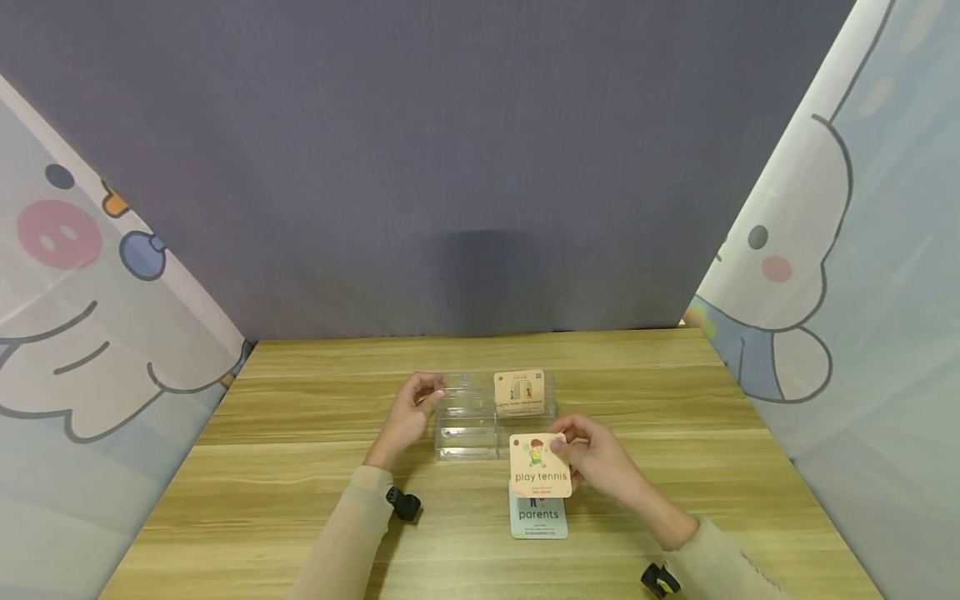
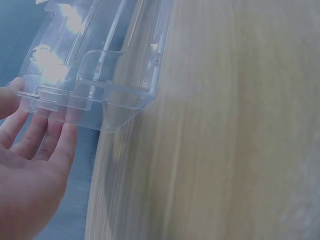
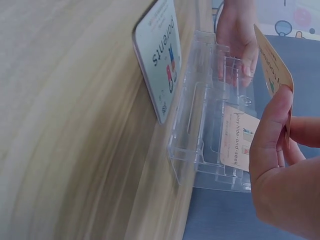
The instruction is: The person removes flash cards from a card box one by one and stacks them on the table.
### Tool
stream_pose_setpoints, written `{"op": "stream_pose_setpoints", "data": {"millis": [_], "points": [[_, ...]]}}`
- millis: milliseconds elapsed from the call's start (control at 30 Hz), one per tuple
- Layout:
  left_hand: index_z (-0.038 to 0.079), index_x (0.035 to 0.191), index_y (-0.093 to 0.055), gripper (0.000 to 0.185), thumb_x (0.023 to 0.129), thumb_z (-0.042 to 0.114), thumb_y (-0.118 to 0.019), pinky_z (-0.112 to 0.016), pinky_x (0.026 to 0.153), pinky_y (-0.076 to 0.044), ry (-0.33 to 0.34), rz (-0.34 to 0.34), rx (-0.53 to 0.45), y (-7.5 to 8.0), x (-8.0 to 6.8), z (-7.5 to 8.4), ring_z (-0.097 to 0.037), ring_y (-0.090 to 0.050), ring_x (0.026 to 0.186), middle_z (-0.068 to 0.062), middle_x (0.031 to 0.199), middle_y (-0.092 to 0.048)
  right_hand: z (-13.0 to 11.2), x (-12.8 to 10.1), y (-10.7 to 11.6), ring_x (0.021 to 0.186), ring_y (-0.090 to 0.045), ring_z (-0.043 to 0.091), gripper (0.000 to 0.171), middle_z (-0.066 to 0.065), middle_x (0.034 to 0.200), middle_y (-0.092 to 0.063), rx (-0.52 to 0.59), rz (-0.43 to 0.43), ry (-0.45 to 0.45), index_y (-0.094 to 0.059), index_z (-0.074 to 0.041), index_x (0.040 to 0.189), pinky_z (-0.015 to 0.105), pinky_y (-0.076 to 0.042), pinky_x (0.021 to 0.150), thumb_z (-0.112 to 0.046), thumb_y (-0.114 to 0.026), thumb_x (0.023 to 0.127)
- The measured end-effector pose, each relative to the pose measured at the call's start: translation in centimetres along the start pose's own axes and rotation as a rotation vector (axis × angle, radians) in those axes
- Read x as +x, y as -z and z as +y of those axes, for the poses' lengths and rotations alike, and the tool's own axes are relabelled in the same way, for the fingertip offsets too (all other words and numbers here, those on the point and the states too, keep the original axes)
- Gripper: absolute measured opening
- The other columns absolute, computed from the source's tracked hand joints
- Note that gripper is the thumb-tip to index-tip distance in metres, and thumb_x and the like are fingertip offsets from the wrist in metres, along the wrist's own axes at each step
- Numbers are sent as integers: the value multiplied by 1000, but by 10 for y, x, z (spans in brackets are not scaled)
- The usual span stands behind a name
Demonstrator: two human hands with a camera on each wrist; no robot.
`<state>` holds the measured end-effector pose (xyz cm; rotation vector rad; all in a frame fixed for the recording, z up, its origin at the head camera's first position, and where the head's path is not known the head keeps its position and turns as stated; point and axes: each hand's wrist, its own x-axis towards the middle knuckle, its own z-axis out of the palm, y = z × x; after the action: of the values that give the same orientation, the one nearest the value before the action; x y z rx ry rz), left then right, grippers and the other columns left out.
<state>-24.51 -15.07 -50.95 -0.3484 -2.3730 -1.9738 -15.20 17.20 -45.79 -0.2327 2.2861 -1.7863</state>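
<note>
My left hand (image 1: 409,414) grips the left end of a clear plastic card rack (image 1: 467,432) with stepped, divided slots. In the left wrist view, the thumb lies at the rack's edge and the fingers (image 2: 64,150) reach behind the plastic. A cream "play hide-and-seek" card (image 1: 519,392) stands in the rack's back right part. Between thumb and fingers, my right hand (image 1: 600,458) pinches a cream "play tennis" card (image 1: 538,467) in front of the rack. Under that card, partly covered in the head view, a pale blue "parents" card (image 1: 538,525) lies on the table.
The wood-grain table (image 1: 300,467) ends at a dark grey cloth backdrop (image 1: 480,167). Cartoon-printed curtains (image 1: 780,250) hang on both sides. Small black wrist cameras (image 1: 405,504) sit beside both sleeves.
</note>
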Motion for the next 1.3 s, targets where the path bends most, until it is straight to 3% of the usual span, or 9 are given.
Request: {"op": "stream_pose_setpoints", "data": {"millis": [233,467,600,733,833,1100,1300], "points": [[-8,129,-53,29,103,4,-58,-38,102,-47,11,-2,0,1,-1,-1,-37,-55,123,-27,132,-55,5,-3,-3,67,-65,25,27,16,95,-58,-27,-13,-2,-60,5,122,45,-59,51,-3,-64,97],[-11,129,-51,29,103,-1,-56,-26,97,-46,25,-6,-15,1,1,1,-46,-51,126,-32,133,-53,10,-3,-5,68,-65,25,24,13,90,-55,-54,-25,-1,-61,3,120,45,-59,51,-3,-64,97],[-12,128,-50,27,102,-3,-55,-36,102,-46,28,-11,-15,0,-4,18,-48,-50,126,-34,133,-52,11,-3,-7,68,-66,26,25,14,90,-55,-38,-51,-5,-60,4,120,44,-60,52,-4,-64,98],[-13,127,-51,27,102,-4,-55,-34,101,-46,15,-12,-16,-1,-8,31,-45,-52,123,-34,131,-53,10,-3,-7,67,-66,27,25,14,91,-54,-33,-60,-15,-60,4,121,43,-60,52,-4,-64,97],[-12,127,-52,28,102,-3,-56,-26,97,-47,12,-12,-17,-1,-7,30,-42,-53,122,-33,131,-53,11,-4,-8,65,-65,25,25,13,90,-55,-51,-56,-4,-60,4,120,42,-59,50,-5,-65,97],[-12,127,-53,29,102,-1,-58,-32,99,-48,26,-22,-6,1,-8,32,-39,-55,121,-28,129,-57,17,-5,-12,64,-65,23,21,12,88,-52,-106,-87,8,-61,3,117,40,-59,50,-2,-63,97],[-11,130,-52,30,102,0,-57,-35,101,-48,29,-11,11,0,0,9,-38,-54,122,-27,130,-57,20,-7,-14,62,-65,24,21,12,88,-52,-100,-102,1,-60,4,117,38,-58,47,-1,-63,96]]}}
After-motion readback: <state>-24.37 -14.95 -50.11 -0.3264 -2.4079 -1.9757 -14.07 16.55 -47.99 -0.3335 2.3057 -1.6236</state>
